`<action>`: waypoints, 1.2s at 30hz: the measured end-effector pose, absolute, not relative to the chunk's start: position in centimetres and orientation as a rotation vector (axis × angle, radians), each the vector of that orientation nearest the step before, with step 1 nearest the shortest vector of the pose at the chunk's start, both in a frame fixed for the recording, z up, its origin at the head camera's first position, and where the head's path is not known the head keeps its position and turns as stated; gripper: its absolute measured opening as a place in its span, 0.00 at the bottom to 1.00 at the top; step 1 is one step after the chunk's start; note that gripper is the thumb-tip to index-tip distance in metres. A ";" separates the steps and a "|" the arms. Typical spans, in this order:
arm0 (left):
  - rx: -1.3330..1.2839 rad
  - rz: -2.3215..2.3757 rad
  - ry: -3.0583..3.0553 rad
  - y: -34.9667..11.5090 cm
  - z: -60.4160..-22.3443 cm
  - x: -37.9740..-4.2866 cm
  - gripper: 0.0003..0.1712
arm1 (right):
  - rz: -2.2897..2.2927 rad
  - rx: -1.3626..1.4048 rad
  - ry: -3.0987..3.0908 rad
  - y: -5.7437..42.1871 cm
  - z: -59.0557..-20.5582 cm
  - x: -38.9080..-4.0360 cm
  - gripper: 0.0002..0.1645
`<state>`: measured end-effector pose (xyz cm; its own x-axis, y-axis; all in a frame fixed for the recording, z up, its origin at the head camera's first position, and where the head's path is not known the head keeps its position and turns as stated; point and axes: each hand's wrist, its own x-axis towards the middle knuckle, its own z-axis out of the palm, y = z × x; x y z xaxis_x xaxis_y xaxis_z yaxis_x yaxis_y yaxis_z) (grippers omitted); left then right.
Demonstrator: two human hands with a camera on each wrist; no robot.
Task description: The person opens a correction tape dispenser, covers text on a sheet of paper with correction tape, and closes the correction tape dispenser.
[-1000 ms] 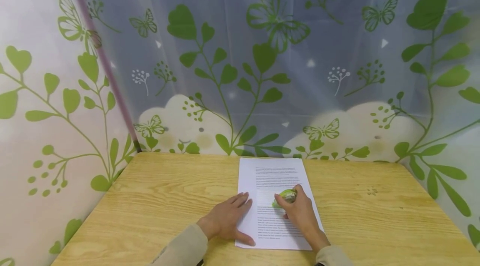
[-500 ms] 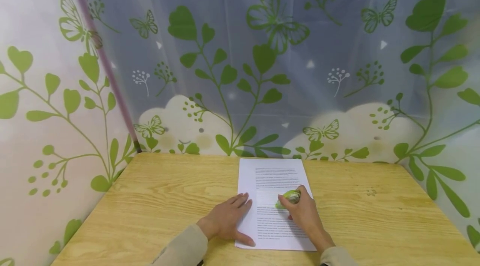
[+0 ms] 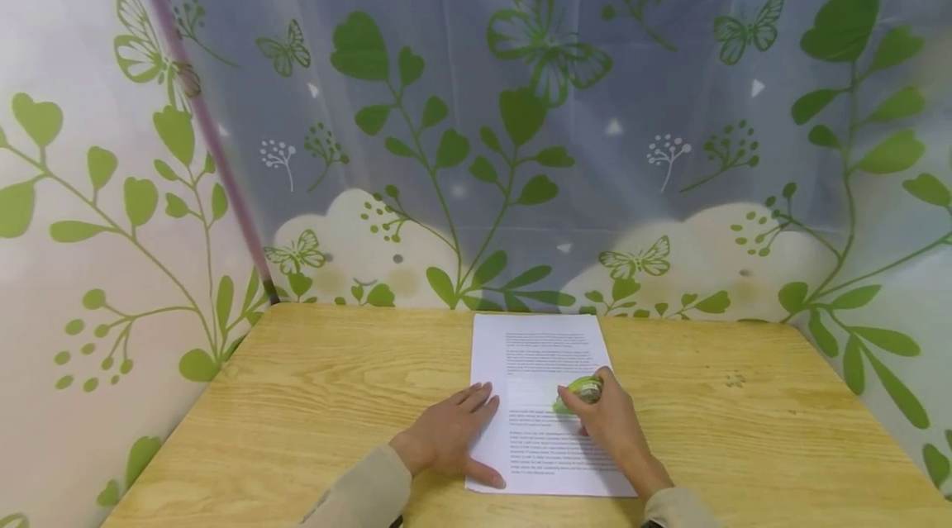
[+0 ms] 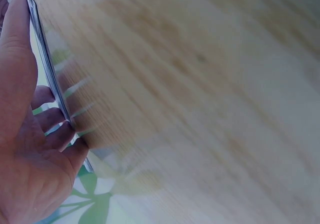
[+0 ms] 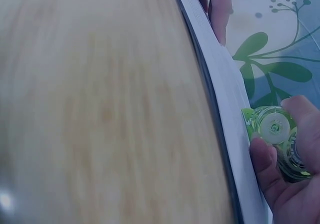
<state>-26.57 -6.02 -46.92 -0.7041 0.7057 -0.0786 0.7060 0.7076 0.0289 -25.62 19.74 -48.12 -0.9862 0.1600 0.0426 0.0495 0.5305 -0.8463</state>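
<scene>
A stack of printed paper (image 3: 491,350) lies on the wooden table, with lines of text on its top sheet. Across the sheet's middle runs a blank white band (image 3: 530,392) between two text blocks. My right hand (image 3: 613,420) pinches a green, see-through correction tape (image 3: 587,387) between thumb and fingers, its tip down at the page along the band's lower edge. In the right wrist view the round reel of the correction tape (image 5: 275,128) shows through the casing. My left hand (image 3: 449,433) rests spread on the left edge of the stack, thumb near the bottom corner.
The wooden table (image 3: 335,379) reaches out on both sides of the stack. Behind it hangs a blue curtain (image 3: 461,98) printed with leaves and butterflies, close to the stack's far edge. Pale printed sheets (image 3: 74,181) close off the sides.
My right hand has slid the correction tape a short way to the right across the page. The left hand stays in place on the stack.
</scene>
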 end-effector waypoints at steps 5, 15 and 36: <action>1.171 -0.010 2.830 -6.1 -46.8 -26.5 0.64 | 1.440 -0.198 -2.669 20.1 -48.1 -25.6 0.26; 1.189 -0.014 2.835 -6.1 -46.7 -26.5 0.65 | 1.417 -0.204 -2.689 21.1 -48.0 -25.9 0.28; 1.202 0.008 2.838 -6.2 -47.0 -26.5 0.65 | 1.402 -0.177 -2.726 22.1 -48.1 -26.0 0.29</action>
<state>-26.50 -6.19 -47.02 -0.6941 0.7180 -0.0526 0.7176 0.6958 0.0279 -26.04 22.08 -48.07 -0.9909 0.1343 0.0106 0.0696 0.5771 -0.8137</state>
